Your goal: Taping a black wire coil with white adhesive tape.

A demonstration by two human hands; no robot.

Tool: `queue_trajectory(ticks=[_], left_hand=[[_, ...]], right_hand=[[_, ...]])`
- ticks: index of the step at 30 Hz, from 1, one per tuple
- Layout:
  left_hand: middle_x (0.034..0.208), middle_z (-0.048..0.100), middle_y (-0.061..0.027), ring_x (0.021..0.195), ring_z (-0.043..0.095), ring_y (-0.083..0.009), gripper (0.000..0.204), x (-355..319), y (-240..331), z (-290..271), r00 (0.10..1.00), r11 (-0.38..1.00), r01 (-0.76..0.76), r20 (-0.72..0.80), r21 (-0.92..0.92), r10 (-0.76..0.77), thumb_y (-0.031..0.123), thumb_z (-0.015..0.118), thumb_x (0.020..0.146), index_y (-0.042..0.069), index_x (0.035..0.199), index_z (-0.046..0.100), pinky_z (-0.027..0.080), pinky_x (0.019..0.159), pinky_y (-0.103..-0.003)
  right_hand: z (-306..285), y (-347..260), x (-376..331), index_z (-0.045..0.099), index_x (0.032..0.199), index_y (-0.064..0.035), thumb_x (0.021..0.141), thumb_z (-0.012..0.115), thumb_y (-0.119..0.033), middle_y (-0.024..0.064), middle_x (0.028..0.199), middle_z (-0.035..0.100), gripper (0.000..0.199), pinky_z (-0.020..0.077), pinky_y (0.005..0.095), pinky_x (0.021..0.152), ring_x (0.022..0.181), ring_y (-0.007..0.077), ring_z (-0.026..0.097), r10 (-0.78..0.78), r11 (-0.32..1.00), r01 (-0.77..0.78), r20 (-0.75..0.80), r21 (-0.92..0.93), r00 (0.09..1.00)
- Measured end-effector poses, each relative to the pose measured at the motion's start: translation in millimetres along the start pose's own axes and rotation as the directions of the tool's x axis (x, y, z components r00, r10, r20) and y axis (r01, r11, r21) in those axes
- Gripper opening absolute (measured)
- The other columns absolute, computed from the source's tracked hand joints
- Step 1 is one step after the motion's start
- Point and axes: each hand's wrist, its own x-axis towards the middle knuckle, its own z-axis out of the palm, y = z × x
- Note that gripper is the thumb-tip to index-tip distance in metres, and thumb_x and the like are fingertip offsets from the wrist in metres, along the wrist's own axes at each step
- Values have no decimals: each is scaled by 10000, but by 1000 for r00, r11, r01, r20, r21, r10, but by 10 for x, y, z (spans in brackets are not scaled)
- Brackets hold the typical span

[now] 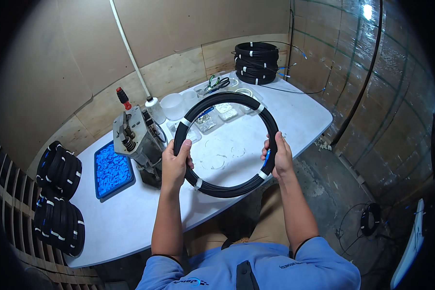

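Observation:
Between my two hands I hold up a large coil of black cable (227, 192), bound with white tape at several spots. My left hand (177, 159) is wrapped round the coil's left side, thumb on top. On the opposite side my right hand (280, 157) grips it, near a small blue connector (267, 157) that lies along the coil. Just left of my left hand stands a metal bench press (139, 140) with a red-and-black handle (123, 98). The coil hangs over the front part of the white table (295, 111).
A blue tray (113, 169) of small blue parts sits at the left. Stacked black coils stand at the table's left edge (59, 198) and far right corner (256, 63). Behind the held coil are clear boxes (207, 122), pliers (210, 83) and a white bottle (154, 108). Another coil (370, 220) lies on the floor.

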Motion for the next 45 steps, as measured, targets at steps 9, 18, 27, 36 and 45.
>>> queue_trajectory(ticks=[9, 18, 27, 36, 45], left_hand=[[656, 504, 9, 512, 507, -98, 299, -23, 34, 3, 1000, 1000, 11, -16, -28, -12, 314, 723, 917, 74, 872, 551, 449, 477, -251], [673, 492, 13, 524, 503, -97, 325, -1, 6, -24, 999, 999, 50, 20, -16, -50, 346, 728, 912, 73, 914, 551, 452, 478, -256], [679, 515, -12, 538, 523, -109, 327, 0, 45, -24, 996, 994, 80, 52, -74, -76, 339, 699, 938, 63, 875, 534, 466, 484, -268], [691, 504, 0, 522, 514, -103, 283, -17, 36, -30, 993, 992, 112, 33, -58, -111, 323, 693, 938, 87, 908, 539, 451, 460, -265], [669, 497, 5, 505, 503, -101, 320, -26, 43, -49, 991, 986, 130, 38, -103, -127, 373, 672, 950, 85, 909, 540, 445, 454, -267]], right_hand=[[34, -25, -10, 521, 1085, -52, 1035, 469, -470, 31, 749, 534, 424, 491, 281, 536, 610, 121, 550, -6, 1000, 6, 10, 9, 1000], [14, 3, -4, 529, 1073, -54, 1035, 468, -472, 24, 740, 540, 424, 487, 275, 524, 594, 111, 544, 11, 1000, -11, -17, -13, 1000], [-27, 23, -13, 534, 1076, -53, 1036, 467, -468, 20, 739, 541, 422, 488, 271, 520, 587, 105, 539, 23, 1000, -23, -33, -16, 999], [-21, 13, -46, 532, 1046, -69, 1029, 480, -478, 17, 738, 543, 412, 490, 268, 515, 573, 103, 539, 33, 999, -33, -23, -4, 999], [-3, 24, -60, 508, 993, -106, 1009, 579, -363, 3, 730, 523, 268, 482, 264, 498, 574, 99, 539, -5, 999, 5, -4, -49, 1000]])
